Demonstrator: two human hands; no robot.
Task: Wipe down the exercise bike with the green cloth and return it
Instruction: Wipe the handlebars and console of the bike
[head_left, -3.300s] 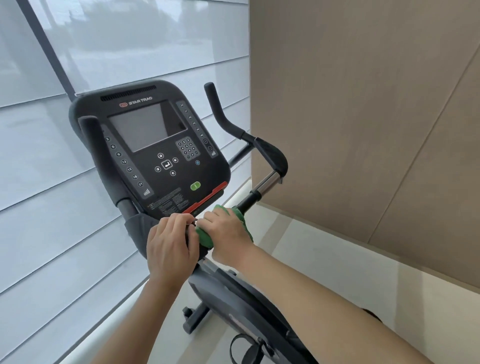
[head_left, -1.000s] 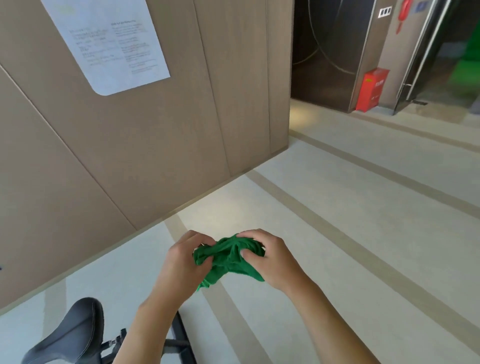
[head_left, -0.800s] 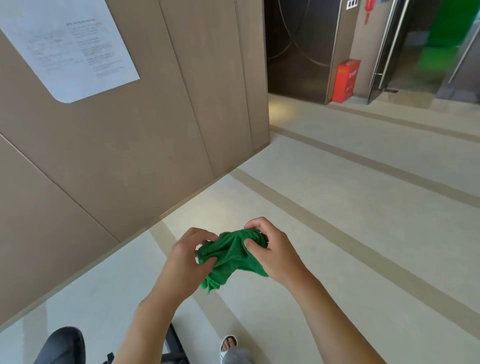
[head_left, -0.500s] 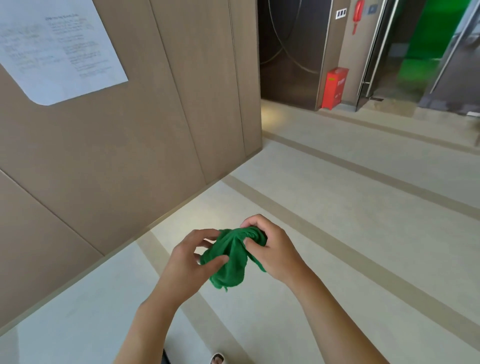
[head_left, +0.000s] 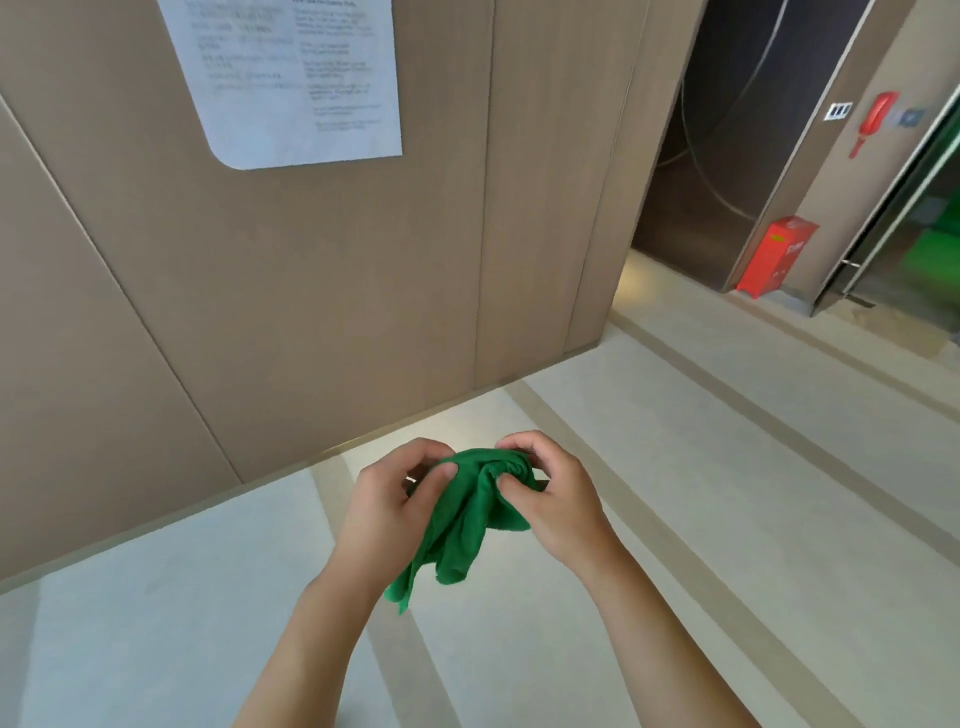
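Note:
The green cloth (head_left: 467, 525) is bunched up and hangs between both hands, held over the pale floor. My left hand (head_left: 387, 512) pinches its left side with the thumb on top. My right hand (head_left: 553, 499) grips its upper right part with curled fingers. A loose tail of the cloth dangles down below the hands. The exercise bike is out of view.
A brown panelled wall (head_left: 260, 291) with a white paper notice (head_left: 296, 78) fills the left and centre. At the right, a dark recess holds a red box (head_left: 774, 257) beside a glass door (head_left: 904, 208). The pale floor (head_left: 727, 467) has tan stripes.
I have turned away from the bike, and its seat has dropped out of view. Both hands keep working the cloth, which now hangs lower and looser than half a second ago.

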